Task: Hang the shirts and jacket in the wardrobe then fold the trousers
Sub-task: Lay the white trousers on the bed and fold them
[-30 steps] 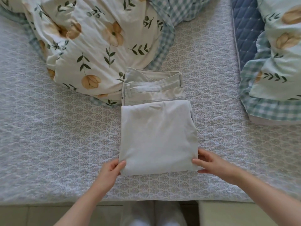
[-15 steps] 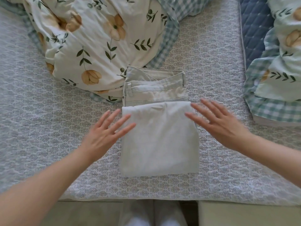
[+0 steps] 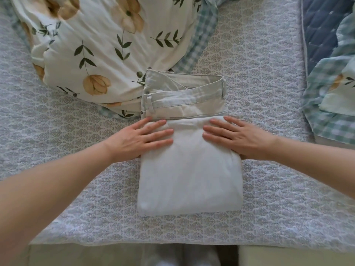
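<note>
Trousers: pale trousers (image 3: 190, 169) lay folded into a neat rectangle in the middle of the bed, near its front edge.
Waistband: the waistband (image 3: 184, 95) showed at the far end, uncovered by the folded-over legs.
Left hand: the left hand (image 3: 138, 139) lay flat on the far left corner of the top fold, fingers straight and slightly spread, gripping nothing.
Right hand: the right hand (image 3: 238, 137) pressed the far right corner the same way, palm down and fingers extended.
Bed: a grey-and-white patterned bedspread (image 3: 67, 150) covered it.
Duvet: a bunched floral duvet (image 3: 107, 45) with a checked lining sat at the far left, touching the waistband's left end.
Pillow: a floral and checked pillow (image 3: 334, 96) lay at the right edge, well apart from the trousers.
</note>
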Demonstrator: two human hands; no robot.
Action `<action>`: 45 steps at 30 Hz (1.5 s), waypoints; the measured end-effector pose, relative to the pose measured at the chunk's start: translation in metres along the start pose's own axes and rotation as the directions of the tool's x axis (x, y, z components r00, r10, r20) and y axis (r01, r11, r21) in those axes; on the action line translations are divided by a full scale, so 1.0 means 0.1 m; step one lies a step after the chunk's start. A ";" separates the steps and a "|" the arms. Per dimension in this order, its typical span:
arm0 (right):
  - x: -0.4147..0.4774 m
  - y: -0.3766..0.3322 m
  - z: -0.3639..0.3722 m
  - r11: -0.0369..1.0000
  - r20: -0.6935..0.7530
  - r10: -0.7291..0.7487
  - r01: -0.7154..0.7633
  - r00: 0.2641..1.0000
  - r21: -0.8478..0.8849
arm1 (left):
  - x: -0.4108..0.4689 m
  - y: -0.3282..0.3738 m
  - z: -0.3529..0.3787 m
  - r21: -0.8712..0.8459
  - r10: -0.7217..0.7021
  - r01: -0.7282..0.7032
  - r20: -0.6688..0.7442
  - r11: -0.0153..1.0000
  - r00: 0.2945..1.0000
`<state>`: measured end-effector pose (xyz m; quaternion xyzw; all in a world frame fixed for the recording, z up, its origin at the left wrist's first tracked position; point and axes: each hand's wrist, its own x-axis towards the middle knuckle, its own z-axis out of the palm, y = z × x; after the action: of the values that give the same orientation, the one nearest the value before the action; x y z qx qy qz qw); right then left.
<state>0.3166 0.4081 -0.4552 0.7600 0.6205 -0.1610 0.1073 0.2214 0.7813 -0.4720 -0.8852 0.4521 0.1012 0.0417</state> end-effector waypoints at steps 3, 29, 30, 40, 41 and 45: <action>-0.01 -0.02 0.02 0.995 -0.066 -0.059 0.053 0.996 -0.085 | 0.02 0.01 0.04 -0.012 -0.021 0.021 -0.026 1.000 0.999; -0.03 0.05 -0.30 0.325 0.114 0.389 -0.252 0.914 0.912 | 0.17 0.30 -0.50 -0.896 -0.552 0.390 0.220 0.213 0.805; -0.07 0.04 -0.30 0.120 0.219 0.419 -0.293 0.881 0.948 | 0.26 0.41 -0.55 -0.870 -0.655 0.489 0.331 0.068 0.679; -0.33 -0.32 -0.19 -0.549 0.619 0.502 -0.331 0.603 0.768 | 0.32 1.06 -0.42 -0.774 -0.728 0.165 0.631 -0.611 0.269; -0.33 -0.39 -0.17 -0.564 0.642 0.484 -0.349 0.595 0.748 | 0.36 1.11 -0.43 -0.762 -0.724 0.142 0.646 -0.632 0.243; -0.24 -0.60 -0.16 -0.484 0.592 0.594 -0.347 0.544 0.804 | 0.38 1.15 -0.45 -0.776 -0.765 0.079 0.631 -0.626 0.129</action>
<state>0.2554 0.4043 -0.4289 0.7634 -0.1533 -0.4129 -0.4725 0.1563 0.6759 -0.4339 -0.6361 -0.4375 0.0830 -0.6301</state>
